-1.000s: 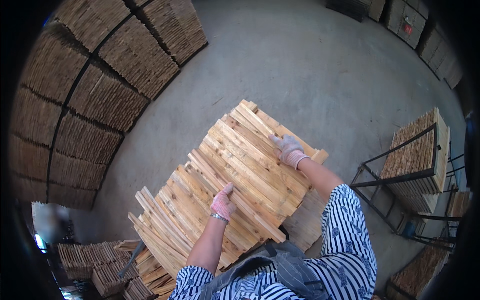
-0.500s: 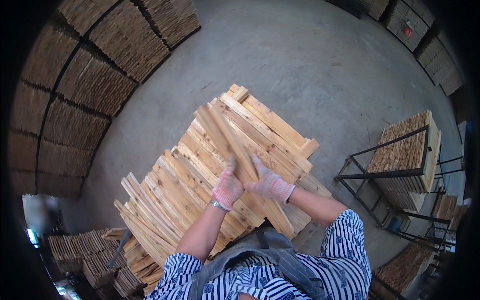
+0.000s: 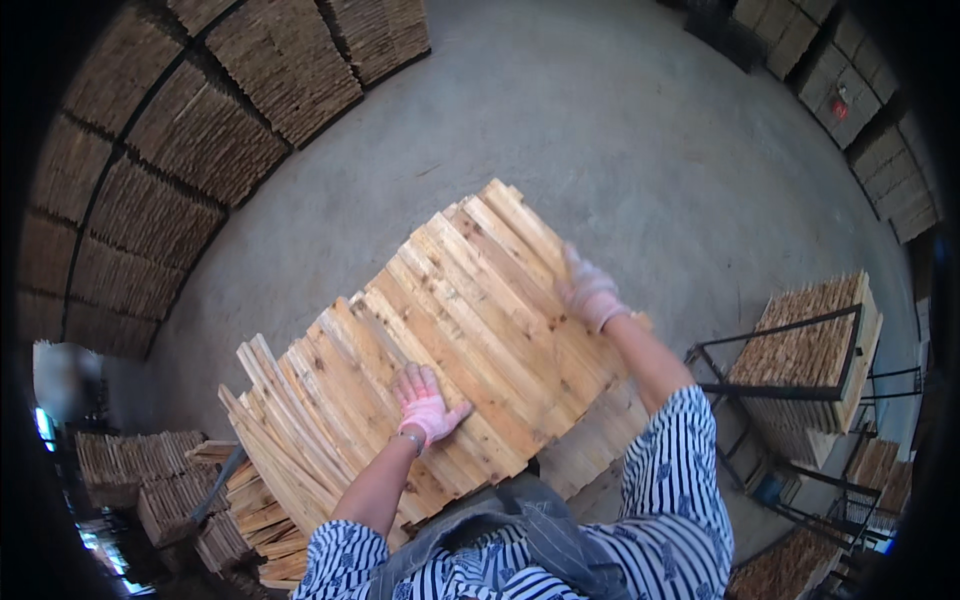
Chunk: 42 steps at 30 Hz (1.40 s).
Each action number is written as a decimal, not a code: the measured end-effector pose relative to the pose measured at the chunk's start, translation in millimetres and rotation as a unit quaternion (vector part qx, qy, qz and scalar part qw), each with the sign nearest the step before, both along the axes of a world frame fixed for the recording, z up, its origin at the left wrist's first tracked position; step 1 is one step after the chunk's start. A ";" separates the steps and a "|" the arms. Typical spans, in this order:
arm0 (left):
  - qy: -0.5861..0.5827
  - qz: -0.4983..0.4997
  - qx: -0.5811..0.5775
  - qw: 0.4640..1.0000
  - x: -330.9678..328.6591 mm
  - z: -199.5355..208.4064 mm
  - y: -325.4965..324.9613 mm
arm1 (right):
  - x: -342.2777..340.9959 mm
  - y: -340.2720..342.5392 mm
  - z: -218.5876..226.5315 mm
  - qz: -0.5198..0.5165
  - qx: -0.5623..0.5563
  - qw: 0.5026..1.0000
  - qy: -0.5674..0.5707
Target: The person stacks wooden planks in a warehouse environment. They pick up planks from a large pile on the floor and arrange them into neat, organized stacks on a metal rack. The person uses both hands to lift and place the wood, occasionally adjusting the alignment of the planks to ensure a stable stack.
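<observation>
Light-brown wooden boards (image 3: 455, 310) lie side by side in a slanting layer before me, their ends uneven. My left hand (image 3: 425, 405), in a pink-and-white knit glove, rests flat on top of them with its fingers spread. At the right edge of the layer is my right hand (image 3: 588, 288), gloved alike and slightly blurred. Its fingers stretch along the outermost board (image 3: 525, 225), and no loose board shows in it. Toward the left end, several thin boards (image 3: 265, 385) fan out unevenly.
Tall stacks of boards (image 3: 240, 75) line the left side behind dark bars. A black metal rack (image 3: 775, 390) with stacked wood stands at the right. More wood piles (image 3: 150, 470) sit at the lower left. Grey concrete floor (image 3: 600, 110) stretches beyond the boards.
Both hands have let go of the boards they held over the layer. My left hand has moved left and lies flat; my right has moved out to the right edge. The view has shifted.
</observation>
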<state>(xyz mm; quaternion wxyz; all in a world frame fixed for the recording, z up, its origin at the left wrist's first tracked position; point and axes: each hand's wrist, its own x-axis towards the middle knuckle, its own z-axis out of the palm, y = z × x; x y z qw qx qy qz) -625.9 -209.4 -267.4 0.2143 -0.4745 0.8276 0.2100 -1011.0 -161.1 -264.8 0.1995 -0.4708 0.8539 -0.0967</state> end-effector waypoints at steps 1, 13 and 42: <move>-0.005 0.000 0.005 1.000 -2.0 2.6 0.9 | 3.5 -1.1 -0.6 0.002 0.014 1.000 -0.003; -0.005 -0.015 -0.024 1.000 0.2 -4.5 3.8 | -39.7 -57.3 4.1 -0.046 0.072 0.996 -0.034; 0.514 0.842 -0.149 0.068 465.7 -40.7 277.8 | 674.3 89.7 71.3 0.671 0.095 0.605 -0.418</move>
